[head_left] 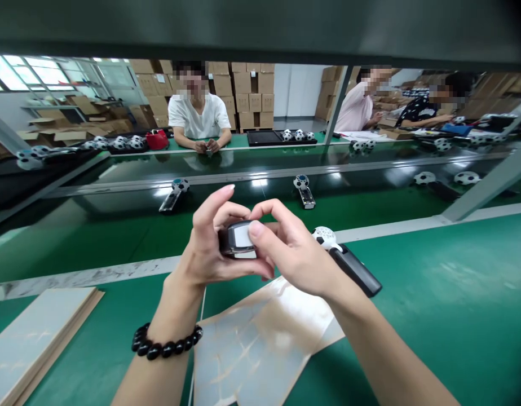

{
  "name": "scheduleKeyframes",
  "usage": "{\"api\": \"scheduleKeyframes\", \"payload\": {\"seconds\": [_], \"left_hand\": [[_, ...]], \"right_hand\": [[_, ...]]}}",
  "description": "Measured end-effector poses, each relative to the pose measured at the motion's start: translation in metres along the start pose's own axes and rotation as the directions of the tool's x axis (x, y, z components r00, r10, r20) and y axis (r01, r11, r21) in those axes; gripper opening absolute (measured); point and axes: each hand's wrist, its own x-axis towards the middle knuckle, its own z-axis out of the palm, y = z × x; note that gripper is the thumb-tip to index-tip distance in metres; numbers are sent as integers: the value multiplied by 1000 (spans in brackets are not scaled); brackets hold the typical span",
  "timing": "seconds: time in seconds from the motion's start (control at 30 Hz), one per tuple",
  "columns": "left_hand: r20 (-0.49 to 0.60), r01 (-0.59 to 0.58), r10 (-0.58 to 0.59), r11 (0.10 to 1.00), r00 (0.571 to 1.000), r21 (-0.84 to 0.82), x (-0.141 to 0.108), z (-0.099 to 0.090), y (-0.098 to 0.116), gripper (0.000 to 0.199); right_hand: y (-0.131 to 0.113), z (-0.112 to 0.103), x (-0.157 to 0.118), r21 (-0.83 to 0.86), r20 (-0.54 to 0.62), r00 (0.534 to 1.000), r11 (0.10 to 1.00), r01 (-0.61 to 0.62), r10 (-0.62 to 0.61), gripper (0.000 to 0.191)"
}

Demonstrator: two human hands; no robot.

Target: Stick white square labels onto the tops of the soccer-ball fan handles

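Between my two hands is a small black device with a pale, light-grey face (242, 237), held above the green bench. My left hand (205, 242) grips its left side, thumb below and index finger raised. My right hand (294, 248) presses its thumb on the right edge of the pale face, fingers curled behind. To the right, partly behind my right hand, a soccer-ball-patterned piece with a black handle (356, 270) lies on the bench. Beneath my hands are sheets of worn, pale backing paper (252, 349).
A stack of pale sheets (40, 338) lies at the left. Beyond the bench edge, a green conveyor (243, 197) carries ball-topped units (304, 193). A metal post (489, 180) slants at the right. People sit across the line; a shelf (260, 34) spans overhead.
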Motion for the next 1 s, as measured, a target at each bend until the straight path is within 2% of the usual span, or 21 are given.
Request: {"api": "scheduleKeyframes", "payload": {"seconds": [0.07, 0.13, 0.23, 0.33, 0.4, 0.5, 0.6, 0.67, 0.7, 0.77, 0.8, 0.83, 0.9, 0.97, 1.0], "left_hand": [[32, 34, -34, 999, 999, 11, -4, 1, -1, 107], [90, 28, -32, 998, 995, 49, -9, 6, -3, 92], [237, 1, -36, 990, 971, 143, -21, 21, -16, 62], [303, 40, -111, 973, 946, 229, -31, 36, -49, 55], [313, 79, -166, 959, 935, 271, -37, 42, -79, 54], [385, 135, -259, 937, 886, 321, -45, 43, -117, 45], [457, 217, -390, 897, 800, 386, -55, 29, -137, 36], [391, 316, -522, 819, 758, 479, -61, 12, -141, 32], [312, 378, -593, 755, 742, 536, -63, 2, -142, 32], [83, 514, -712, 577, 698, 635, -67, -19, -147, 34], [-48, 584, -752, 468, 658, 663, -70, -29, -150, 38], [-171, 651, -781, 354, 601, 671, -73, -38, -154, 42], [-330, 752, -829, 154, 451, 641, -80, -54, -162, 44], [-381, 802, -869, 31, 317, 597, -87, -62, -168, 41], [-380, 817, -884, 2, 271, 577, -89, -63, -170, 39]], "right_hand": [[4, -6, 3, -53, 13, 999, 998, -41, 42, 21], [12, -18, 3, -138, -18, 993, 983, -122, 120, 24], [32, -49, -9, -271, -177, 968, 936, -223, 179, 26], [57, -86, -39, -452, -393, 908, 830, -326, 143, 26], [72, -103, -63, -555, -486, 867, 728, -403, 109, 26], [93, -115, -94, -648, -532, 843, 604, -464, 78, 43], [111, -117, -111, -686, -528, 846, 550, -475, 73, 57], [117, -116, -117, -704, -529, 847, 534, -468, 46, 59], [117, -114, -119, -717, -527, 850, 527, -457, 21, 60], [113, -105, -121, -751, -492, 870, 519, -409, -27, 56], [109, -98, -122, -769, -450, 892, 524, -367, -35, 49], [105, -89, -122, -783, -391, 920, 536, -316, -27, 40], [96, -66, -121, -791, -244, 970, 575, -210, 19, 24], [91, -41, -121, -785, -115, 992, 606, -126, 58, 14], [91, -30, -122, -784, -66, 996, 614, -91, 64, 10]]}}
